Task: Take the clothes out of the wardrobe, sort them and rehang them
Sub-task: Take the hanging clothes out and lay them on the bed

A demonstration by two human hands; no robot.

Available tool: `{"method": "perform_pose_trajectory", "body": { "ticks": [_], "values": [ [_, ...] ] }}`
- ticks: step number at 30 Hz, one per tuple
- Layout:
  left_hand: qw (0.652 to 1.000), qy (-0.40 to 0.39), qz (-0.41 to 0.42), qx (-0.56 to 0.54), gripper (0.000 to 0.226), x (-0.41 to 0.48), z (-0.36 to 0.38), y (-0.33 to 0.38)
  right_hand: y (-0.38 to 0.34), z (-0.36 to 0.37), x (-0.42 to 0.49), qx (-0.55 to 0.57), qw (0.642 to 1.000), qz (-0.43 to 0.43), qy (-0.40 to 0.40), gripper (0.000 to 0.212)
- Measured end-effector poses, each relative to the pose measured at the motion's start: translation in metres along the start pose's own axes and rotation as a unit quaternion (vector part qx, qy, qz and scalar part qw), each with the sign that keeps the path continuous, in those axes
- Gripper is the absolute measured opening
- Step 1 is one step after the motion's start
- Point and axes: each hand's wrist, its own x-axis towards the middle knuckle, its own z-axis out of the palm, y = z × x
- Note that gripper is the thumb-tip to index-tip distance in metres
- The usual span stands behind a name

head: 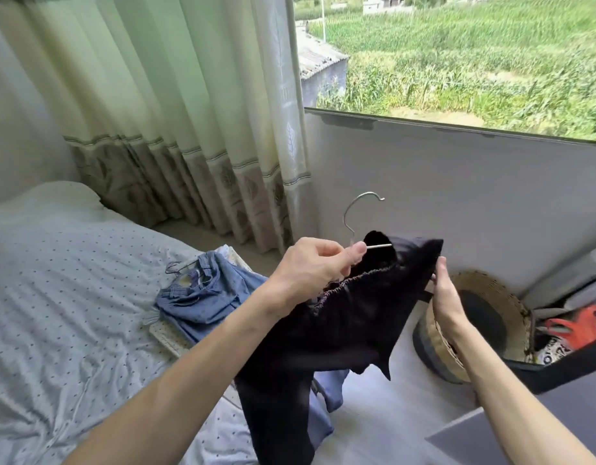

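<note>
A black garment (343, 330) with an elastic waistband hangs in front of me on a silver wire hanger (355, 209), whose hook points up. My left hand (313, 268) pinches the hanger's wire at the garment's top. My right hand (446, 297) grips the garment's right edge. Blue denim clothes (202, 293) on another hanger lie in a pile on the bed's near corner, below and left of my left hand.
The bed (62, 297) with a dotted pale sheet fills the left. A curtain (176, 112) hangs behind it, beside a window. A woven basket (491, 317) stands on the floor under my right hand, next to a red item (581, 325).
</note>
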Motion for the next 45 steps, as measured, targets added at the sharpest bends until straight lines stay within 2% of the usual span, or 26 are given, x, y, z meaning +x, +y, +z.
{"method": "perform_pose_trajectory", "body": {
  "ticks": [1, 3, 7, 9, 13, 18, 24, 31, 33, 37, 41, 45],
  "values": [
    [1.000, 0.009, -0.007, -0.025, 0.050, 0.003, 0.000, 0.007, 0.010, 0.000, 0.012, 0.000, 1.000, -0.010, -0.022, 0.080],
    [0.998, 0.023, -0.011, -0.058, 0.049, 0.007, -0.001, 0.012, -0.004, 0.011, 0.004, -0.009, 0.999, -0.028, -0.017, 0.074],
    [0.996, 0.072, -0.026, -0.051, 0.047, 0.017, 0.002, 0.013, -0.029, 0.018, -0.004, -0.081, 0.995, -0.055, -0.001, 0.031],
    [0.993, 0.111, -0.029, -0.037, 0.049, 0.021, 0.001, 0.008, -0.031, 0.019, 0.000, -0.113, 0.992, -0.048, 0.002, 0.020],
    [0.983, 0.175, -0.038, -0.037, 0.048, 0.028, -0.007, 0.003, -0.035, 0.023, 0.005, -0.137, 0.989, -0.063, -0.012, 0.023],
    [0.970, 0.238, -0.039, -0.038, 0.053, 0.030, -0.054, -0.004, -0.043, 0.036, 0.010, -0.184, 0.976, -0.073, -0.092, 0.032],
    [0.934, 0.355, -0.027, -0.030, 0.051, 0.026, -0.119, -0.031, -0.057, 0.078, 0.009, -0.219, 0.962, -0.079, -0.139, 0.036],
    [0.867, 0.471, -0.159, 0.031, 0.033, 0.041, -0.190, -0.110, -0.069, 0.164, 0.020, -0.226, 0.956, -0.098, -0.158, 0.018],
    [0.860, 0.478, -0.174, 0.031, 0.032, 0.047, -0.210, -0.142, -0.070, 0.193, 0.023, -0.238, 0.952, -0.099, -0.165, 0.014],
    [0.870, 0.454, -0.192, 0.030, 0.029, 0.060, -0.242, -0.210, -0.058, 0.255, 0.031, -0.287, 0.934, -0.097, -0.188, 0.011],
    [0.888, 0.404, -0.218, 0.009, 0.031, 0.076, -0.261, -0.287, -0.029, 0.306, 0.038, -0.350, 0.913, -0.058, -0.200, 0.020],
    [0.886, 0.382, -0.261, -0.022, 0.034, 0.095, -0.283, -0.366, -0.004, 0.354, 0.050, -0.406, 0.888, -0.020, -0.213, 0.022]
  ]
}}
